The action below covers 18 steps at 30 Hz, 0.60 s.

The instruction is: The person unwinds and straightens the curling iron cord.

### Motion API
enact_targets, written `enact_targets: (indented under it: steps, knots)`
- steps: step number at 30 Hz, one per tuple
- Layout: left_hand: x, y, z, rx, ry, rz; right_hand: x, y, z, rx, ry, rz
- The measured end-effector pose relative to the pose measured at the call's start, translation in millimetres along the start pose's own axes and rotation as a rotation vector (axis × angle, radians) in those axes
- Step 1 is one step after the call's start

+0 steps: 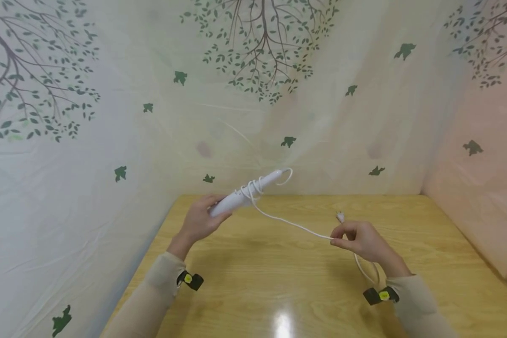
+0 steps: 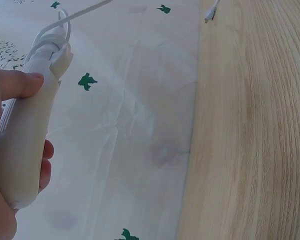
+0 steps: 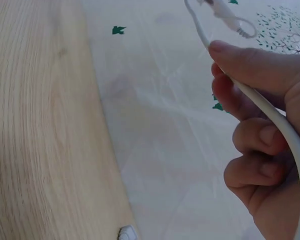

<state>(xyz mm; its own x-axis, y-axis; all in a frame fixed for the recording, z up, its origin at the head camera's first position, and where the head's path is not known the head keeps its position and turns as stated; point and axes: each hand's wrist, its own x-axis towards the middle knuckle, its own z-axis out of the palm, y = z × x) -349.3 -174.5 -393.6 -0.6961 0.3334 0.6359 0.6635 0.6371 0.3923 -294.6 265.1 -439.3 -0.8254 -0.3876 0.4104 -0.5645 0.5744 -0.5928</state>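
Left hand [image 1: 202,219] grips the wand [image 1: 232,203], right hand [image 1: 365,241] pinches cord [image 1: 295,224] right of it, and slack could loosen the coils [image 1: 251,188]!

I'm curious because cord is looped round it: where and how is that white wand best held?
Probably by its thick, smooth end, from the left, where the left hand grips it. The white wand slants up to the right, presenting that bare end leftward, while the white cord is looped round it farther along.
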Motion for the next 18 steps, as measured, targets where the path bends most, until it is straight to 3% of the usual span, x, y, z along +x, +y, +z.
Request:
enact_targets:
  steps: [6, 11, 18]
  knots:
    - [-0.1, -4.5, -0.7, 0.053, 0.027, -0.030, -4.7, -11.4, -4.9, 0.044, -0.028, -0.066]
    - [1.2, -5.0, -3.3, 0.080, 0.061, -0.075, -5.9, -29.7, -15.8, 0.059, 0.016, -0.108]
    - [0.2, -3.7, -6.1, 0.056, 0.070, -0.129, -7.6, -50.9, -34.8, -0.007, 0.126, -0.136]
